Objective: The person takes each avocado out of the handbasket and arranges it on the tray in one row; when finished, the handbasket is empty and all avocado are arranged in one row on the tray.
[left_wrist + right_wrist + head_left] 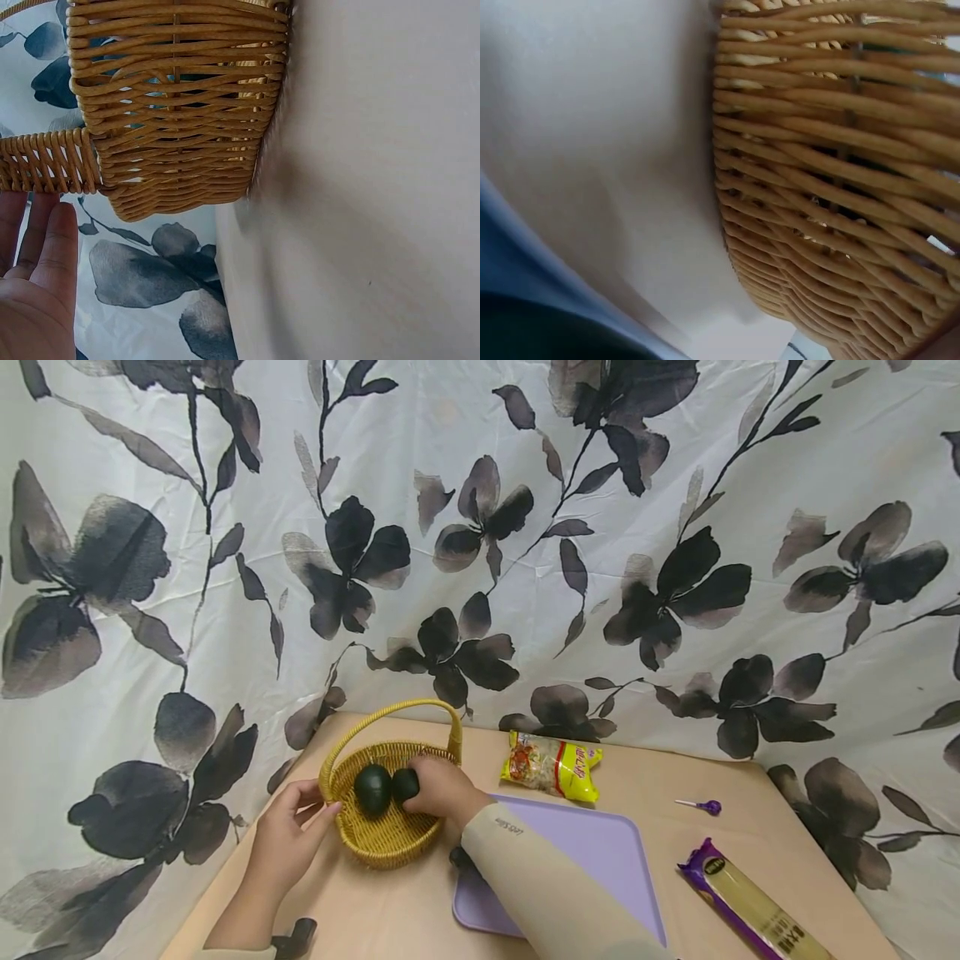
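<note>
A yellow wicker basket (390,858) with an arched handle stands at the left of the table. My left hand (288,837) holds it at its left side, by the foot of the handle; the left wrist view has several fingers (60,240) reaching up to the woven handle base (49,163), thumb hidden. Inside the basket lies a dark green avocado (372,791). Next to it, my right hand (442,789) reaches over the rim and grips a second dark avocado (405,785), partly covered by the fingers. The right wrist view shows mostly the basket's woven wall (832,165).
A lilac tray (600,839) lies right of the basket, partly under my right sleeve. Behind it is a yellow snack bag (551,766). Farther right are a purple lollipop (705,807) and a long purple-edged noodle pack (750,902). A flowered cloth (480,635) hangs behind the table.
</note>
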`<state>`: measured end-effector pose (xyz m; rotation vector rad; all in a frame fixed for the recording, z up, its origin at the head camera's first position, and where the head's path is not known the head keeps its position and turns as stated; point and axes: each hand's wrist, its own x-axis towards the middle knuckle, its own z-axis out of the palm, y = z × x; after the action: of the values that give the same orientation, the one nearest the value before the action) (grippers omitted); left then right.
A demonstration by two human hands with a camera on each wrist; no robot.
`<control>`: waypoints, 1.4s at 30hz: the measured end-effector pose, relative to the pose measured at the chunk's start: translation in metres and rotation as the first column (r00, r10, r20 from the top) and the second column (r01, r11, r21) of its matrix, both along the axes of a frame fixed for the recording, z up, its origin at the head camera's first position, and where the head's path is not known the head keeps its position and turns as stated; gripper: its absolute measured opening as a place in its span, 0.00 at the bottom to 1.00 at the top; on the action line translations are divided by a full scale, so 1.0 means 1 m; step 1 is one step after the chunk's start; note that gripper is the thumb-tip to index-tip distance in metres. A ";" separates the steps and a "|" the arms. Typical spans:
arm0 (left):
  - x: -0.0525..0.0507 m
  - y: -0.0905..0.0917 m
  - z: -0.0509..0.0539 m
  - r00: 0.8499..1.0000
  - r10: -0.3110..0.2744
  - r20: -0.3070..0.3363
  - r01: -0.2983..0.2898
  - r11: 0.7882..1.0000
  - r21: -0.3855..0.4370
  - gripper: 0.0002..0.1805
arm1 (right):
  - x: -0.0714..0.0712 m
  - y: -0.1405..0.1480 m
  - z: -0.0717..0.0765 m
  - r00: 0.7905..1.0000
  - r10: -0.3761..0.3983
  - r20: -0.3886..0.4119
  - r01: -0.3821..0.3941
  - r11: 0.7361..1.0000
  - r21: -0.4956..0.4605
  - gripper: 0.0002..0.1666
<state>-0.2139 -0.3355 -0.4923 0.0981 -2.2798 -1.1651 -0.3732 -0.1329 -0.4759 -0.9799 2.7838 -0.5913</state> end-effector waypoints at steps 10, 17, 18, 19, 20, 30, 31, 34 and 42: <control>-0.001 0.001 -0.002 1.000 0.005 0.001 -0.005 1.000 0.010 0.20 | 0.002 0.004 -0.003 0.996 0.080 -0.035 -0.080 0.997 0.017 0.32; -0.001 0.000 -0.004 1.000 -0.005 -0.001 0.005 1.000 0.014 0.20 | 0.001 0.007 -0.004 0.995 0.094 -0.025 -0.094 0.996 0.002 0.34; -0.001 0.000 -0.004 1.000 -0.003 -0.003 0.003 1.000 0.014 0.20 | 0.001 0.007 -0.004 0.995 0.094 -0.022 -0.094 0.995 -0.007 0.35; -0.001 0.000 -0.004 1.000 -0.001 -0.005 0.001 1.000 0.014 0.20 | 0.002 0.008 -0.003 0.995 0.094 -0.018 -0.094 0.995 -0.017 0.36; -0.001 0.000 -0.004 1.000 0.003 -0.005 -0.003 1.000 0.012 0.20 | 0.002 0.008 -0.003 0.996 0.093 -0.012 -0.094 0.995 -0.027 0.36; -0.001 0.000 -0.003 1.000 0.006 -0.010 -0.006 1.000 0.004 0.19 | 0.007 0.019 0.007 0.993 0.090 0.074 -0.075 0.981 -0.179 0.38; -0.001 0.001 -0.003 1.000 0.004 -0.008 -0.004 1.000 0.006 0.19 | 0.007 0.021 0.008 0.993 0.087 0.082 -0.071 0.979 -0.190 0.38; 0.000 0.001 -0.002 1.000 0.005 -0.002 -0.005 1.000 0.004 0.19 | 0.009 0.026 0.012 0.992 0.090 0.092 -0.068 0.973 -0.221 0.38; 0.000 0.001 -0.002 1.000 0.004 -0.006 -0.004 1.000 0.011 0.19 | 0.017 0.040 0.024 0.985 0.124 0.121 -0.075 0.934 -0.348 0.38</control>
<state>-0.2136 -0.3343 -0.4942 0.1036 -2.2673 -1.1747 -0.3561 -0.0934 -0.4520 -1.0840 2.5377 -1.1116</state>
